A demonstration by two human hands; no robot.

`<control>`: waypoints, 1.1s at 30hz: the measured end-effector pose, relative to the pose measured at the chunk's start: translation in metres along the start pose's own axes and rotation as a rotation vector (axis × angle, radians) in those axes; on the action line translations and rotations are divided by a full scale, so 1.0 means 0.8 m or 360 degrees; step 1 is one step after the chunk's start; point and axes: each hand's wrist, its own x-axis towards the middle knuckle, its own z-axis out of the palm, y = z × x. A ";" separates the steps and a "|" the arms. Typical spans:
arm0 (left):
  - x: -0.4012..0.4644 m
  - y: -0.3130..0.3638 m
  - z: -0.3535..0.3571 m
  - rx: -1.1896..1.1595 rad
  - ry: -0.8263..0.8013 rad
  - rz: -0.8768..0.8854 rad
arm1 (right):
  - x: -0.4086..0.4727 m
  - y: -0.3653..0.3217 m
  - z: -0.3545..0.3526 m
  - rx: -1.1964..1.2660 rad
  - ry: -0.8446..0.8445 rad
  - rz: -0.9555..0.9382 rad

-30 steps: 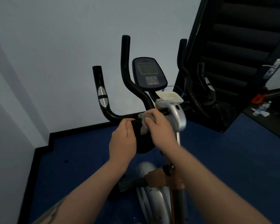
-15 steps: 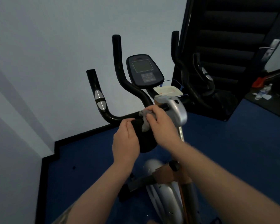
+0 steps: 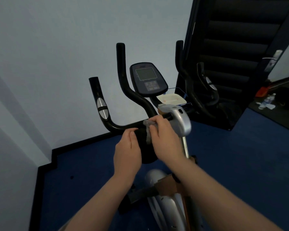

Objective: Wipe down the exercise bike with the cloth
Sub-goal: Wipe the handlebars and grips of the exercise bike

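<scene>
Right hand (image 3: 167, 139) pinches grey cloth (image 3: 148, 129) against exercise bike (image 3: 182, 120) handlebar centre, left hand (image 3: 128, 152) fingers curled on black pad; console, grips, frame seemingly remain unwiped.

A plain pale grey-white painted wall (image 3: 57, 47) fills the left and centre, meeting a dark blue carpeted floor (image 3: 240, 164) along a black skirting board (image 3: 83, 142) that steps round a corner at lower left. At upper right stands a tall black ribbed padded panel (image 3: 237, 47), upright on the floor. Farther right, a darker floor area (image 3: 274, 112) holds a clear plastic bottle (image 3: 268, 100), lying near some white scraps and an orange-red object (image 3: 262, 91) too blurred to identify. The light is dim and cool.
</scene>
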 end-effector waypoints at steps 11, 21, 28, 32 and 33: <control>-0.002 0.001 -0.006 0.0049 -0.0091 -0.0041 | 0.053 -0.025 -0.013 -0.0826 -0.0701 -0.0194; -0.013 0.000 -0.014 0.0210 -0.0114 0.0001 | 0.092 -0.015 -0.035 -0.0672 -0.1382 -0.0367; -0.017 0.007 -0.008 0.0285 0.0011 -0.0020 | 0.100 -0.030 -0.019 -0.0158 -0.1541 -0.0394; -0.019 0.008 -0.008 0.0251 0.0034 -0.0005 | 0.102 -0.009 -0.044 -0.0341 -0.1641 -0.0575; -0.019 0.008 -0.008 0.0237 0.0055 -0.0010 | 0.103 -0.009 -0.043 -0.0483 -0.1625 -0.0664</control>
